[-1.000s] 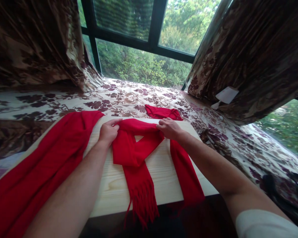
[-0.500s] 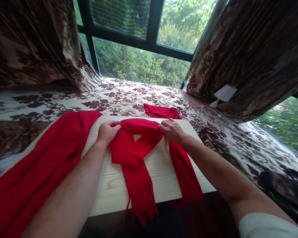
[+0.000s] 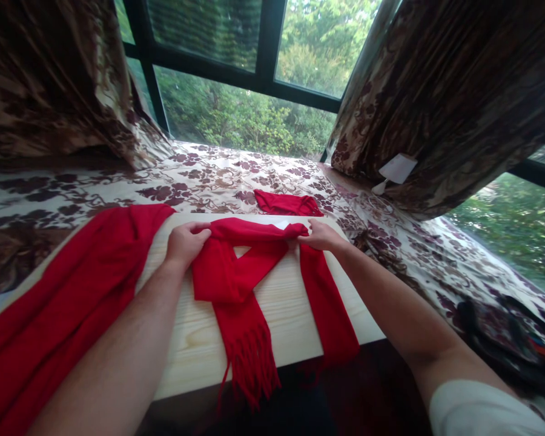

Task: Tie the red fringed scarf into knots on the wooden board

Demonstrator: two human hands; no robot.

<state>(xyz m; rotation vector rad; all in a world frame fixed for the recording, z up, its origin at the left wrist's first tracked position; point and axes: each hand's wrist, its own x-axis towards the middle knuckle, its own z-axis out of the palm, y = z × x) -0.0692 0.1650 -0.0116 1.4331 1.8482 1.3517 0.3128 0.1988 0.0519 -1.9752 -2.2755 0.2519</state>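
Observation:
A red fringed scarf [image 3: 215,275] lies looped on the pale wooden board [image 3: 188,336], its upper band running between my two hands. My left hand [image 3: 185,243] is closed on the loop's upper left corner. At the other end of the band, my right hand [image 3: 321,235] pinches a bunched part of the scarf, which is slightly raised there. The loop leaves a small gap showing wood. One fringed end hangs over the board's near edge. A second red strip [image 3: 329,309] runs down below my right hand; whether it joins the loop is hidden.
A large red cloth [image 3: 86,284] drapes over the board's left side. Behind the board, a folded red piece [image 3: 286,203] rests on the floral cover [image 3: 213,169]. A small white lamp [image 3: 398,168] stands by the right curtain [image 3: 427,91]. Dark straps [image 3: 504,345] lie at the right.
My right hand has shifted slightly outward, gathering and lifting the scarf's right end into a bunch. My left hand keeps its hold. The view has turned a little to the right.

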